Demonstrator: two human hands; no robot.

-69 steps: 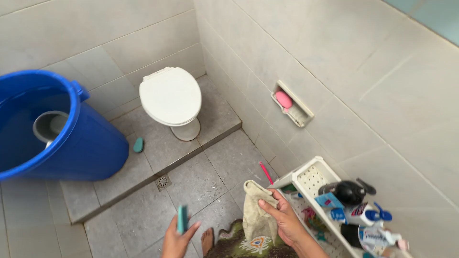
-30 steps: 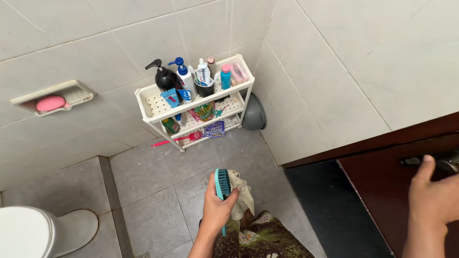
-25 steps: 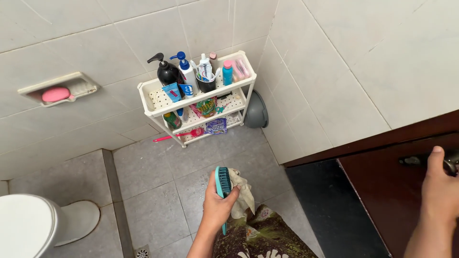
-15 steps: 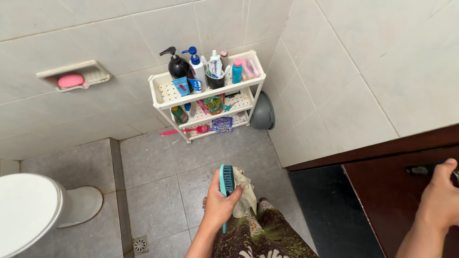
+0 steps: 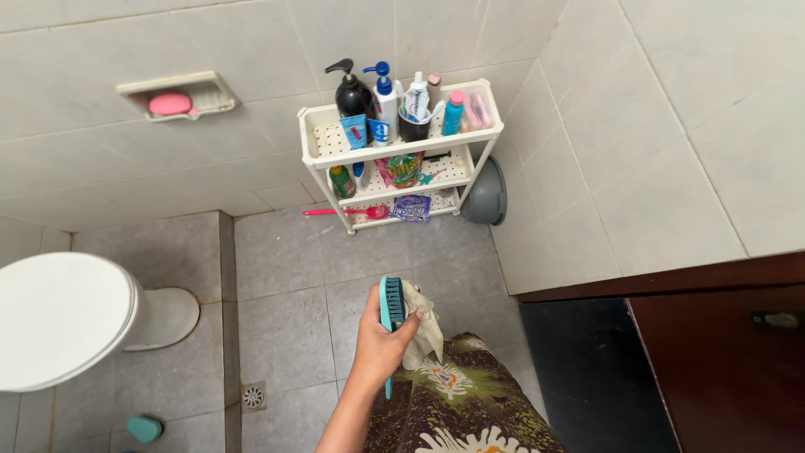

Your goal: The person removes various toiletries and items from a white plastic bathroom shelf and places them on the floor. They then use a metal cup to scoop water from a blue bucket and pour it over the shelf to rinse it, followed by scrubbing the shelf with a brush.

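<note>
Head view: left hand (image 5: 379, 337) clamped round teal brush (image 5: 390, 304) plus beige cloth (image 5: 421, 329), both against palm, over grey floor tiles (image 5: 285, 319). Brush long axis runs roughly vertical in frame, bristles facing right toward cloth. Right hand out of shot, grip unknowable. Brush handle end partly hidden behind wrist. White shelf rack (image 5: 398, 151) well ahead.

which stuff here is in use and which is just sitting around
In hand: left hand holding the brush and cloth.
Lying about: toilet, soap, rack of bottles, grey bowl, floor drain, door.
</note>
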